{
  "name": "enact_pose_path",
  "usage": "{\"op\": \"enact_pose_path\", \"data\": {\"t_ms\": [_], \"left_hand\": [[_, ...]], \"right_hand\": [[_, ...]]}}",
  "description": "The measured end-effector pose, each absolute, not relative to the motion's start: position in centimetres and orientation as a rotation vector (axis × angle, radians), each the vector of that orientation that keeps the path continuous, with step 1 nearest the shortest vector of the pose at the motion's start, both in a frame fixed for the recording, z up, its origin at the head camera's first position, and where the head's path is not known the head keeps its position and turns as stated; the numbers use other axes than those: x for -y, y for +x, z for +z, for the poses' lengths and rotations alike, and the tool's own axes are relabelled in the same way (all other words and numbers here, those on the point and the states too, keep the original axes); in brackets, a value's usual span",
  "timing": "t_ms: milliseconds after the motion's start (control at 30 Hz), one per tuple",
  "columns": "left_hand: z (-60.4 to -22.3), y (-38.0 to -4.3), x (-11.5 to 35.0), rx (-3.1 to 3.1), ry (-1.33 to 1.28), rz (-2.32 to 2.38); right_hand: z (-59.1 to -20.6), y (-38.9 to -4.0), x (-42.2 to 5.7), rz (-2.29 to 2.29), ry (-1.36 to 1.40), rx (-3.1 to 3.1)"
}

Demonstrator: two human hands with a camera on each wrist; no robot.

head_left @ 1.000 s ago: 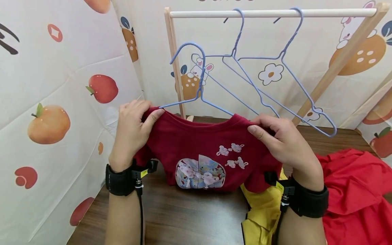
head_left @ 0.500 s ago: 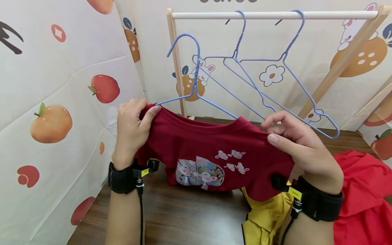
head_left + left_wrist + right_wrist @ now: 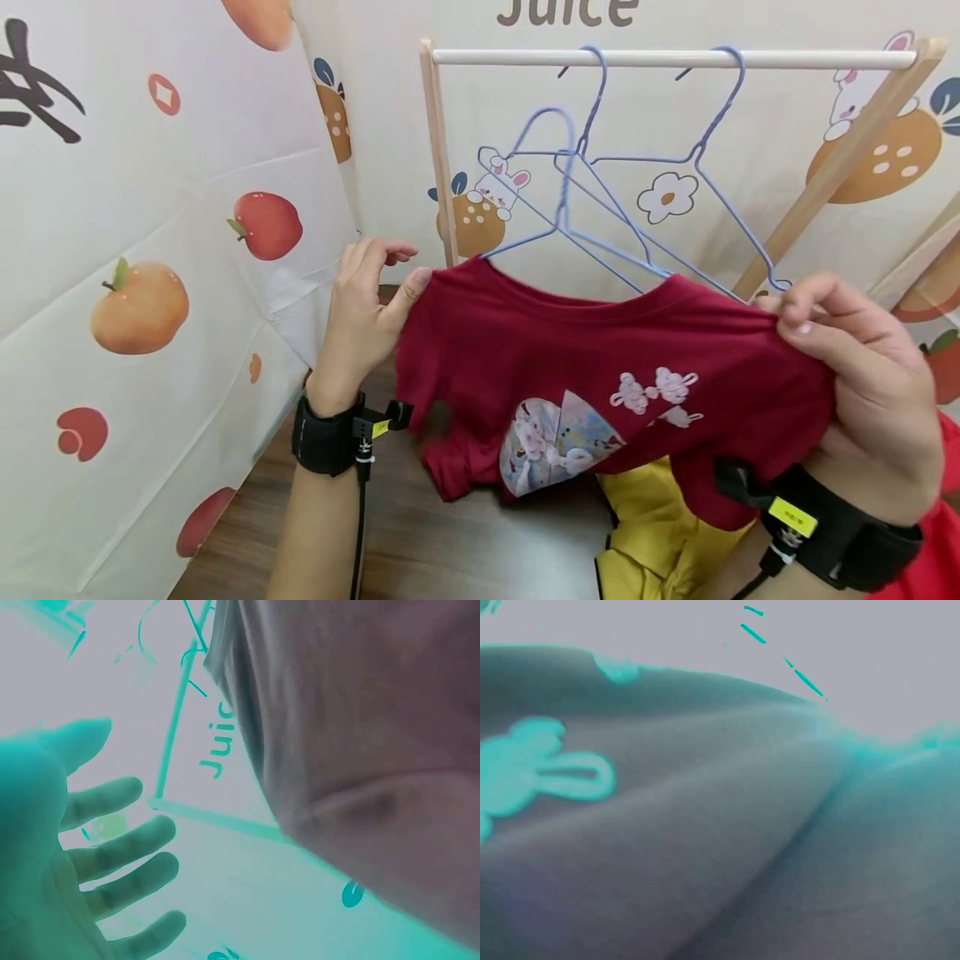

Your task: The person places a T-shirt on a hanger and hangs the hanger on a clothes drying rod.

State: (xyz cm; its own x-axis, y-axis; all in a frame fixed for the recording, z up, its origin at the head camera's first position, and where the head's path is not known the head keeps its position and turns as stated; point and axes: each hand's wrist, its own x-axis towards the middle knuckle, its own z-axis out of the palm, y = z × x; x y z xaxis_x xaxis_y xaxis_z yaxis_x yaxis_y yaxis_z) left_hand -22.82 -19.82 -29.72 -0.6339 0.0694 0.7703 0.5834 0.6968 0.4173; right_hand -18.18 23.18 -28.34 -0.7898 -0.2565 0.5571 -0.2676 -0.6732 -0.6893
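Observation:
A dark red T-shirt (image 3: 570, 325), printed with rabbits and a fan-shaped picture, hangs in the air with a blue wire hanger (image 3: 564, 200) inside its shoulders. The hanger's hook sticks up from the neckline. My right hand (image 3: 873, 375) pinches the shirt near the right shoulder and sleeve between thumb and fingers. Close beside the left shoulder is my left hand (image 3: 367, 308). In the left wrist view its fingers (image 3: 127, 840) are spread and straight, apart from the shirt cloth (image 3: 360, 712). Shirt fabric (image 3: 667, 810) fills most of the right wrist view, so the fingertips are hidden there.
Behind stands a wooden rack with a white rail (image 3: 510, 57). Two more blue hangers, one on the left (image 3: 601, 87) and one on the right (image 3: 720, 117), hang from it. Yellow cloth (image 3: 660, 525) and bright red cloth (image 3: 941, 542) lie on the wooden table (image 3: 420, 542).
Both hands, the shirt and its hanger have moved right, the right hand the farthest. My left hand has let go of the left shoulder. My right hand has shifted outward along the right shoulder.

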Motion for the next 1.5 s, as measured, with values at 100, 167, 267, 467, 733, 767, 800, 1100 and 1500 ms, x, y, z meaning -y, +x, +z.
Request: {"op": "enact_pose_path", "data": {"t_ms": [100,167,267,467,733,767,800,1100,1500], "left_hand": [[-29.8,-23.0,19.6,2.15,-0.505,-0.865],[-29.9,-23.1,19.4,2.172,-0.513,-0.87],[-30.0,-23.3,19.0,2.213,-0.524,-0.862],[-30.4,-23.9,18.0,2.246,-0.537,-0.867],[-30.7,-24.1,17.3,2.253,-0.562,-0.872],[-30.7,-24.1,17.2,2.258,-0.564,-0.871],[-30.7,-24.1,17.1,2.261,-0.565,-0.875],[-30.2,-23.7,16.7,2.242,-0.586,-0.902],[-29.7,-22.7,16.7,2.159,-0.589,-0.946]], "right_hand": [[-28.3,-17.6,-23.9,2.583,0.783,1.219],[-28.2,-17.1,-23.7,2.5,0.657,1.186],[-28.0,-16.5,-22.8,2.419,0.546,1.112],[-27.3,-16.2,-19.1,2.262,0.577,0.861],[-27.0,-17.7,-11.3,1.961,0.474,1.139],[-26.9,-18.2,-10.4,1.928,0.47,1.19],[-26.8,-18.7,-9.5,1.888,0.472,1.241],[-26.1,-21.3,-3.4,1.645,0.536,1.436],[-29.9,-22.7,0.1,1.606,0.586,1.8]]}}
